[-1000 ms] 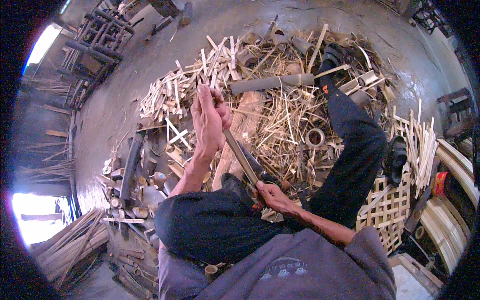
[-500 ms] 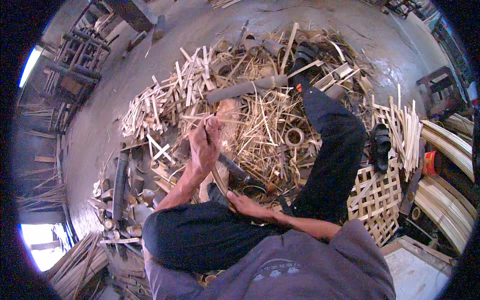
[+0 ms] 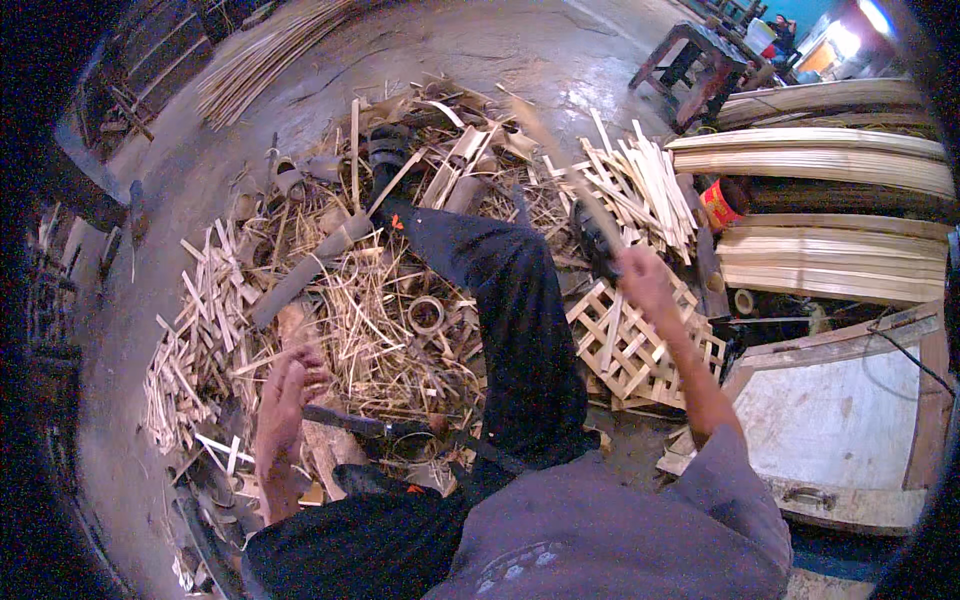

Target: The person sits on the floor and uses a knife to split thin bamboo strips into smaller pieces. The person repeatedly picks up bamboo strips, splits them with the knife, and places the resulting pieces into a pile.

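Observation:
My right hand (image 3: 648,285) is closed round one end of a long bamboo strip (image 3: 590,200), blurred by motion, that slants up and away to the left. Below and beside this hand lies an openwork lattice of woven bamboo strips (image 3: 625,345). My left hand (image 3: 288,395) is raised over the near end of a wooden log (image 3: 330,455), its fingers loosely bent and apart, with nothing visible in them. Just right of it, a long dark tool (image 3: 350,422) lies across the log; its kind is unclear. Fine bamboo shavings (image 3: 365,320) heap up beyond.
Short split pieces (image 3: 215,310) pile at left, near a bamboo tube (image 3: 310,270). Pale strips (image 3: 640,190) and a dark sandal (image 3: 597,245) lie right of my outstretched leg. Farther right are bundled long strips (image 3: 820,260), a red can (image 3: 722,203) and a framed white panel (image 3: 830,420).
The view has swung right. My right hand has moved from near my lap out to the right with the bamboo strip. My left hand has let go of the strip.

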Action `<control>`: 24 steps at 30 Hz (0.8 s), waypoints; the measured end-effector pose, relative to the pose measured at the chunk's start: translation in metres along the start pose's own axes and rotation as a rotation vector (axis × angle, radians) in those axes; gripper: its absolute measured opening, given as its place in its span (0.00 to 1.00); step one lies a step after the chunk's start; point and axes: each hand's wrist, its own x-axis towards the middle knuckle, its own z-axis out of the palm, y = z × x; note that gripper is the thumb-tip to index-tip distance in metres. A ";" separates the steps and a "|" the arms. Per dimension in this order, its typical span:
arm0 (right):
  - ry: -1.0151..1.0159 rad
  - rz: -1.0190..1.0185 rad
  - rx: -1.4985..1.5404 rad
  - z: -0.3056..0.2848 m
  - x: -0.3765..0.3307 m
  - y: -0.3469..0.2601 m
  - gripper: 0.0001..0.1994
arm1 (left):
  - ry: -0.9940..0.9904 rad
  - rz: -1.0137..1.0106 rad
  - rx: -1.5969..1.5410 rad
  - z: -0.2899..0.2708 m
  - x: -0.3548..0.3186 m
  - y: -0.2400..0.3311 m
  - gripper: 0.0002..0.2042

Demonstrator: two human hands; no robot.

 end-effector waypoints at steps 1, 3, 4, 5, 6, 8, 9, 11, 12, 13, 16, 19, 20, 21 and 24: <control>0.096 0.088 -0.212 -0.026 0.014 0.045 0.18 | -0.078 -0.026 0.062 0.008 0.008 -0.004 0.20; 0.005 0.124 -0.408 -0.078 0.051 0.113 0.18 | -0.127 -0.043 0.170 0.013 0.001 0.005 0.17; 0.040 0.100 -0.573 -0.114 0.061 0.176 0.19 | -0.188 -0.015 0.161 0.021 0.014 -0.007 0.17; 0.151 0.062 -0.529 -0.092 0.075 0.163 0.19 | -0.146 -0.009 0.206 0.011 0.002 -0.003 0.17; 0.278 0.028 -0.509 -0.085 0.088 0.144 0.19 | -0.128 0.005 0.229 0.005 -0.003 -0.004 0.17; 0.179 0.110 -0.668 -0.092 0.120 0.135 0.19 | -0.128 -0.017 0.240 0.008 -0.007 0.003 0.16; 0.131 0.156 -0.750 -0.097 0.133 0.132 0.19 | -0.134 -0.028 0.244 0.010 -0.008 0.006 0.16; -0.024 -0.087 -0.667 -0.053 0.140 0.070 0.18 | -0.140 -0.029 0.286 0.007 -0.012 0.008 0.15; 0.005 -0.105 -0.494 -0.026 0.138 0.032 0.16 | -0.150 -0.029 0.300 0.006 -0.012 0.005 0.15; -0.027 -0.219 -0.405 -0.001 0.131 0.002 0.15 | -0.177 -0.027 0.316 0.008 -0.009 0.005 0.14; -0.221 -0.527 -0.093 0.113 0.116 -0.087 0.16 | -0.234 -0.054 0.413 0.001 -0.016 0.008 0.14; -0.434 -0.602 0.036 0.215 0.077 -0.153 0.11 | -0.239 -0.007 0.361 -0.005 -0.026 0.008 0.14; -0.485 -0.616 0.051 0.243 0.065 -0.173 0.11 | -0.191 -0.021 0.421 -0.006 -0.036 0.019 0.14; -0.494 -0.654 0.078 0.266 0.064 -0.176 0.11 | -0.178 0.015 0.482 -0.006 -0.033 0.024 0.14; -0.661 -0.593 0.006 0.322 0.070 -0.208 0.11 | -0.063 0.084 0.494 -0.026 -0.048 0.016 0.17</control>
